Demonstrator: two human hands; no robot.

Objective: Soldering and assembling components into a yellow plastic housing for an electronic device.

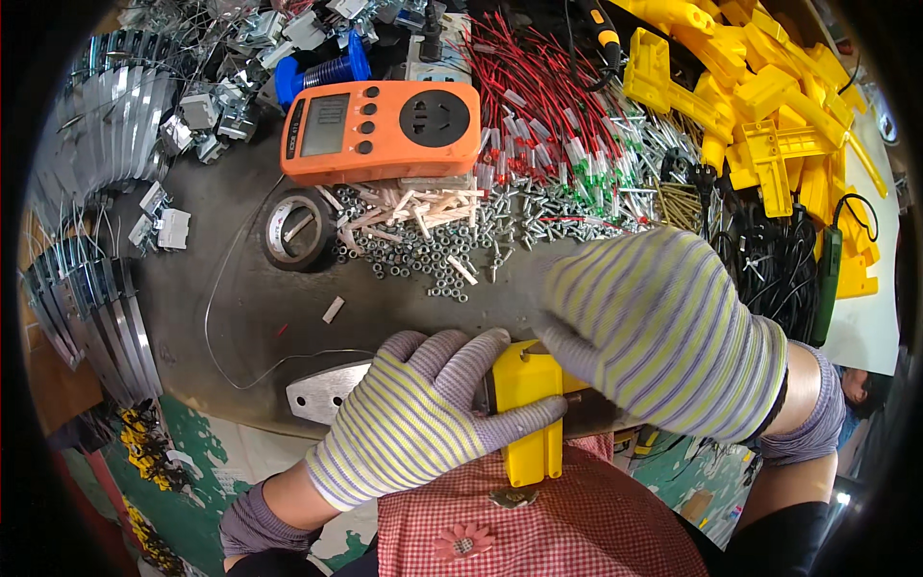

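My left hand [437, 409], in a striped knit glove, is closed on a yellow plastic housing [532, 438] at the table's front edge. Its thumb lies across the front of the housing, and the fingers are at its upper left side. My right hand [668, 337], gloved the same way, is curled just above and right of the housing's top end. Its fingertips are blurred, and whatever they pinch is hidden. A metal plate with holes [312, 396] lies beside my left hand, partly covered by it.
An orange meter [385, 130] stands behind black tape [296, 229], nuts [447, 279], screws [500, 226] and pale sticks [423, 210]. Red wires [519, 77] lie behind them; yellow housings [779, 106] and black cords [774, 274] are piled right. Metal strips [106, 125] line the left. A thin wire [213, 317] loops across the table.
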